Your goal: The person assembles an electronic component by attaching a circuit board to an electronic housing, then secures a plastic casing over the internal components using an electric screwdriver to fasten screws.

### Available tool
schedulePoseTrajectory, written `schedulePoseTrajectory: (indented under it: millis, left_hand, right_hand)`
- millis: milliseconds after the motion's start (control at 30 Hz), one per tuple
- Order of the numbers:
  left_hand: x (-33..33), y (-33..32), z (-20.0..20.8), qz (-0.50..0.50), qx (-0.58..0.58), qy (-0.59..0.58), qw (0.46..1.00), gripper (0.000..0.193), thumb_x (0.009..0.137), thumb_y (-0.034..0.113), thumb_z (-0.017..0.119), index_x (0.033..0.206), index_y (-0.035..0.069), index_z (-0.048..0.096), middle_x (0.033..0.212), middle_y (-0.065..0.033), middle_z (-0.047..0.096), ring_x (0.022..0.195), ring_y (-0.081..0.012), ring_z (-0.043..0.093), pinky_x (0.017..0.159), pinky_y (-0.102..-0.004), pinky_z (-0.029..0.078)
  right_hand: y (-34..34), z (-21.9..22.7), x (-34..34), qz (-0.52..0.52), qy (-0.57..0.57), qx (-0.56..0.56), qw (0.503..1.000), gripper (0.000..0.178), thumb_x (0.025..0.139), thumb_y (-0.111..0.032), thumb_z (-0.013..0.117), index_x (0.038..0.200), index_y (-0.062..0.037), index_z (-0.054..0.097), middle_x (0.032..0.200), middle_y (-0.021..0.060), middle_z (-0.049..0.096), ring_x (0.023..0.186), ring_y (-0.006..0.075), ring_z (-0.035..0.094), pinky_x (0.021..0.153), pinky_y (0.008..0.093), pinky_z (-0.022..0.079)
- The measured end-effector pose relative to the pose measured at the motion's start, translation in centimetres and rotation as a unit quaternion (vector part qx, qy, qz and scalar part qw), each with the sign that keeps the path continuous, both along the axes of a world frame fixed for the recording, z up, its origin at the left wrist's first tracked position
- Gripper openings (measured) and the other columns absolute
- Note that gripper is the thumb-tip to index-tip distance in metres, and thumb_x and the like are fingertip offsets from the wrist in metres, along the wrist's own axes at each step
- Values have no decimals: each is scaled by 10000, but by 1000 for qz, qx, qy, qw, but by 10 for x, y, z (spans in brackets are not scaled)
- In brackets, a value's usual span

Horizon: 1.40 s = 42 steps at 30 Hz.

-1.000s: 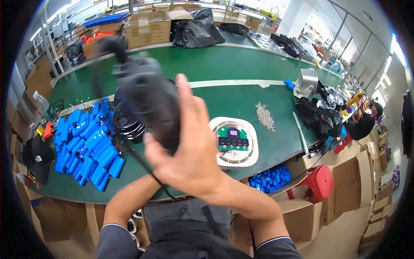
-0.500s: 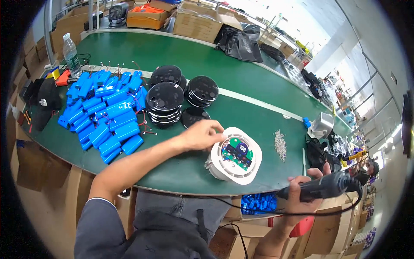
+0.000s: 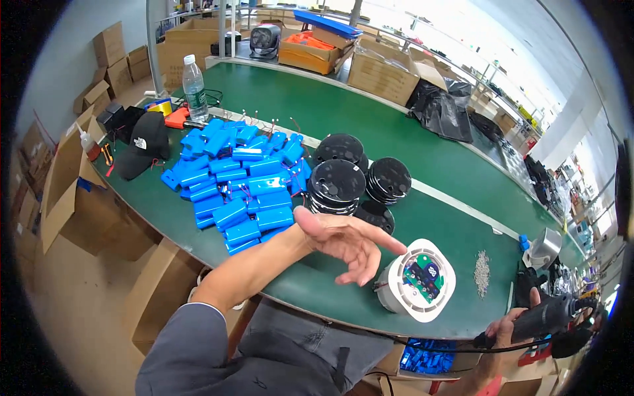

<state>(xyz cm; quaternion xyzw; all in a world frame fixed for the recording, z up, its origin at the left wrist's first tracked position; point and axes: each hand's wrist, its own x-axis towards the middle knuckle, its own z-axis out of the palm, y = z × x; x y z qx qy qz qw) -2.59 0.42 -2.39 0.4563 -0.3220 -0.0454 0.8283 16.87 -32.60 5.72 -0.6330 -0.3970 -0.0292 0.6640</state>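
Note:
A white plastic housing [image 3: 395, 288] with a rounded square rim stands on the green table, and a green circuit board [image 3: 422, 280] with a dark display shows inside its top. My left hand [image 3: 350, 245] is turned palm up beside it, fingers apart and empty. Its index fingertip is at the housing's rim; whether it touches, I cannot tell. Off to the right, past the table's front edge, my right hand [image 3: 505, 329] is wrapped round a black corded electric screwdriver [image 3: 545, 318]. A pile of small screws [image 3: 482, 273] lies right of the housing.
Many blue battery packs [image 3: 231, 177] with wires are heaped on the left. Stacked black discs [image 3: 337, 181] stand behind my left hand. A water bottle [image 3: 194, 89] and black cap [image 3: 145, 145] are farther left. Below the front edge sits a box of blue parts [image 3: 428, 356].
The view has swung left, shifting the scene rightward. My left hand has turned from palm down to palm up beside the housing. My right hand still grips the screwdriver.

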Motion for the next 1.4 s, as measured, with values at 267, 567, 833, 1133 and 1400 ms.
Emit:
schedulePoseTrajectory:
  millis: [267,567,833,1133,1400]
  left_hand:
    - [6,-2,3,-13,-15,-4,1000,1420,503,791,723,1514,-42,176,990,-201,658,783,-243,670,617,-313,546]
    - [32,-5,13,270,-38,54,960,345,962,324,604,767,77,460,638,-57,533,582,-168,517,553,-310,401]
    - [76,-32,32,495,424,19,758,277,974,196,547,845,-30,641,775,-64,627,721,-122,581,659,-288,474]
    - [120,-31,-17,405,452,50,794,471,991,293,517,1336,-26,501,1254,-215,604,1164,-301,593,1008,-377,448]
    - [121,-38,-18,356,354,133,854,393,990,193,498,1330,-3,507,1216,-134,609,1140,-175,556,1002,-328,431]
  right_hand:
    - [-4,2,-12,-94,5,-24,995,822,752,-91,700,1455,49,299,725,3,486,541,105,507,533,243,456]
    - [23,25,6,-43,-58,-50,996,689,714,32,722,1361,21,485,774,-41,545,673,50,516,618,191,425]
    - [65,41,14,70,73,79,992,460,766,-25,685,1198,48,546,823,44,575,622,112,561,590,253,468]
    - [96,45,13,125,83,116,982,405,795,-58,713,1154,49,562,918,88,597,619,139,571,551,258,458]
    - [121,34,9,96,52,120,987,387,849,-209,766,1087,24,569,826,88,595,578,138,569,552,253,463]
